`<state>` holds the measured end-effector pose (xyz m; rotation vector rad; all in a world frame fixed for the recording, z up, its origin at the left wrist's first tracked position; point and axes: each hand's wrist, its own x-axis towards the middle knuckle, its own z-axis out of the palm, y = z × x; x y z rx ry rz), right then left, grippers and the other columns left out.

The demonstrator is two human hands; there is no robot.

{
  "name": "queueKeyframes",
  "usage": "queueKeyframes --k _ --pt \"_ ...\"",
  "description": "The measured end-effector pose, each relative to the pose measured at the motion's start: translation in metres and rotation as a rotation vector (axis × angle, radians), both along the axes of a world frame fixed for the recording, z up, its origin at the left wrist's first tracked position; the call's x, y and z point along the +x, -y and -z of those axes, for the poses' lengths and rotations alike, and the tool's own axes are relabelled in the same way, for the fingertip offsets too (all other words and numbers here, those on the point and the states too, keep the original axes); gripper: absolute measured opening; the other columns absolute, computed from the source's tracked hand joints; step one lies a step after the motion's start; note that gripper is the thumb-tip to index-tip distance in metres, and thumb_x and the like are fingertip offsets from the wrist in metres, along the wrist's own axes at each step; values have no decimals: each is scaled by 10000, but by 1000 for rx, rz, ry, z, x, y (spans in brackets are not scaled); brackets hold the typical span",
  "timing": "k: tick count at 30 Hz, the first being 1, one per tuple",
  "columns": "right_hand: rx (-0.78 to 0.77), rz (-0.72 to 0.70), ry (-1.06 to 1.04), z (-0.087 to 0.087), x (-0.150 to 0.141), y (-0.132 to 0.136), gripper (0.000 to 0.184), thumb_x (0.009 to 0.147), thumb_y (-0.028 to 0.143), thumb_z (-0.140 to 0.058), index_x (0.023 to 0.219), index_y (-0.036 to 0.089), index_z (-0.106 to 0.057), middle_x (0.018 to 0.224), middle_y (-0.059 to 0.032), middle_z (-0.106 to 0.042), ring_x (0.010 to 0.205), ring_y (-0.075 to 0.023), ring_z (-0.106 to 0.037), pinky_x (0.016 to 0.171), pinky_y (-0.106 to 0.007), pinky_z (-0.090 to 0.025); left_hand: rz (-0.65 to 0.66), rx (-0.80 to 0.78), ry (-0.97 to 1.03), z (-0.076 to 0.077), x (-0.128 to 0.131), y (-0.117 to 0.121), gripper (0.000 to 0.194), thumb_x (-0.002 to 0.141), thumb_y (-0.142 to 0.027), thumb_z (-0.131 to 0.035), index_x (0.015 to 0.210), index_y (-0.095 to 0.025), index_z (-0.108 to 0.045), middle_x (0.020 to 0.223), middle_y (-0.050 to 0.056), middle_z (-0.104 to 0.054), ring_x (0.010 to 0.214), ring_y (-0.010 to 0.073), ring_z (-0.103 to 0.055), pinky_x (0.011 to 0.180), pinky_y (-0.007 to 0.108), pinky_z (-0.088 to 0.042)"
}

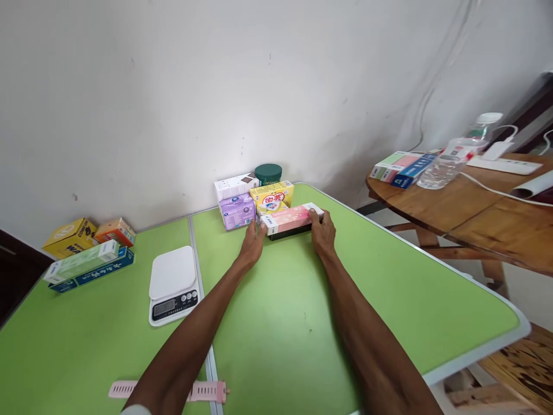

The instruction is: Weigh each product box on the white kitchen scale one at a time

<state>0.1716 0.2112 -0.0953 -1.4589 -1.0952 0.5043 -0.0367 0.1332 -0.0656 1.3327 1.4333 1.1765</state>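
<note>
A long pink-and-white carton (290, 218) lies flat on top of a black box (290, 231), near the back of the green table. My right hand (323, 231) grips the pink carton's right end, thumb on its top. At the left end is my left hand (252, 246), its thumb close to the carton's corner and its fingers apart; whether it touches is hard to tell. Right behind stand a yellow box (273, 195) and a purple wrapped pack (237, 211). A white box (235, 186) rests on the purple pack, beside a green-lidded tub (268, 173).
Left of the table's seam is a white kitchen scale (173, 282). Several boxes, including a yellow one (71, 237) and a green one (84, 262), sit farther left. A pink watch strap (208, 391) lies under my left forearm. The round wooden table (466, 213) holds cartons and a plastic bottle (449, 164).
</note>
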Motion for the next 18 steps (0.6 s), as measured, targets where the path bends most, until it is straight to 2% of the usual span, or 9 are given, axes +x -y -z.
queueKeyframes --k 2,4,9,11,14,18 --pt "-42 -40 -15 -3 -3 11 871 839 954 -387 1157 206 -700 1039 -134 -757 982 -302 -621 926 -443 -507 7 25 29 2 6 -6 831 1041 -705 -475 1695 -203 -377 1780 148 -392 1684 292 -308 1379 426 -205" --pt "-57 -93 -20 -7 -9 26 838 845 939 -405 1147 214 -697 1008 -109 -742 939 -284 -604 891 -419 -503 -3 61 26 4 6 -1 828 1050 -696 -462 1698 -192 -357 1766 149 -420 1678 285 -320 1375 415 -216" --pt "-19 -225 54 -9 -38 68 773 926 847 -412 1194 183 -705 979 -90 -723 885 -264 -601 881 -420 -507 -150 3 -79 10 -14 39 940 1022 -722 -480 1731 -157 -231 1835 178 -240 1726 294 -157 1390 400 -150" --pt "6 -222 70 -6 -51 81 759 954 805 -391 1219 169 -709 1040 -120 -742 937 -281 -618 936 -448 -507 -197 -7 -98 10 -24 56 938 1038 -709 -433 1731 -121 -205 1832 216 -215 1726 297 -159 1389 411 -156" --pt "51 -160 74 1 -67 93 777 958 775 -368 1272 153 -711 1212 -193 -749 1120 -337 -627 1062 -515 -472 -263 13 -105 8 -31 73 868 1065 -664 -375 1723 -118 -227 1822 224 -236 1721 279 -185 1391 408 -148" --pt "57 -46 34 9 -82 106 783 949 747 -402 1381 156 -678 1404 -237 -692 1314 -386 -576 1151 -575 -415 -247 8 -95 6 -28 84 847 1071 -592 -395 1730 -96 -205 1832 219 -212 1728 274 -154 1399 399 -115"
